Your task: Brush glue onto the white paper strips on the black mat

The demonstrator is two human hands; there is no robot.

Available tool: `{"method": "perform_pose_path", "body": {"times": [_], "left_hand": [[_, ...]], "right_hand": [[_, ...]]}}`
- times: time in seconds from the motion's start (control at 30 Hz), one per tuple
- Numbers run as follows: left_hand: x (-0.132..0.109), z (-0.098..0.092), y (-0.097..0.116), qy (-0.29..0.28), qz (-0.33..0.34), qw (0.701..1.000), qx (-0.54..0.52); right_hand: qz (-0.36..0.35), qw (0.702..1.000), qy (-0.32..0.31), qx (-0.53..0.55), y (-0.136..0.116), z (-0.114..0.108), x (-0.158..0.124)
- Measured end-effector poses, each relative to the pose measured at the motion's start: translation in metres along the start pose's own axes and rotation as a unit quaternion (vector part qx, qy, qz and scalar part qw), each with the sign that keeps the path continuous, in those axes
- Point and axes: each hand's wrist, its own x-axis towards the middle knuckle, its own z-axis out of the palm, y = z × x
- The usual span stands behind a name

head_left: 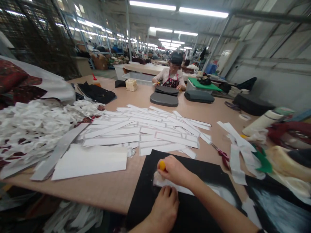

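Note:
A black sheet [191, 210] lies at the table's near edge, with a white strip [181, 188] across it. My right hand [173, 171] is closed around a brush with a rounded yellow handle [162, 165]. Its pale bristle end [159, 178] touches the strip's left end. Just below, my left hand [165, 207] has bent fingers, their tips holding the strip's lower edge against the sheet. A whitish smear [225, 194] shows on the black sheet to the right, partly behind my right forearm.
Many white strips [145, 129] are spread beyond the sheet. White paper [92, 161] and a heap of white scraps [43, 126] lie left. Red-handled scissors [222, 155] and loose strips [238, 165] lie right. Across the table, a person [171, 76] handles dark grey padded pieces [164, 99].

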Motion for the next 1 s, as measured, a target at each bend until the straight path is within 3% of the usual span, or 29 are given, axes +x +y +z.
{"method": "perform_pose_path", "body": {"times": [0.1,0.17,0.27,0.37,0.5,0.63,0.77,0.87,1.0], "left_hand": [[0.0,0.0,-0.001,-0.015,0.005,1.0,-0.006],[0.0,-0.001,-0.001,-0.019,0.006,1.0,-0.008],[0.003,-0.004,-0.002,-0.018,0.013,1.0,-0.004],[0.004,-0.005,-0.002,-0.004,0.031,0.999,0.012],[0.0,-0.002,-0.006,0.01,0.044,0.998,0.049],[0.002,-0.002,-0.014,0.015,0.08,0.995,0.052],[0.035,-0.009,-0.002,-0.056,0.02,0.998,0.011],[0.075,-0.007,0.026,-0.101,0.052,0.991,-0.066],[0.111,0.001,0.063,-0.234,0.083,0.963,-0.102]], "right_hand": [[0.061,0.997,0.037,0.008,0.002,-0.002,-0.006],[0.097,0.995,0.01,0.025,0.011,-0.008,-0.016],[0.189,0.981,-0.02,-0.046,0.028,-0.018,-0.04],[0.255,0.961,0.018,-0.102,0.033,-0.024,-0.064],[0.25,0.966,0.055,0.027,0.038,-0.026,-0.098],[0.381,0.919,0.102,0.022,0.071,-0.047,-0.159],[0.451,0.875,0.173,-0.044,0.081,-0.067,-0.21],[0.418,0.887,0.198,-0.009,0.068,-0.06,-0.22],[0.386,0.9,0.202,-0.02,0.056,-0.043,-0.226]]}}
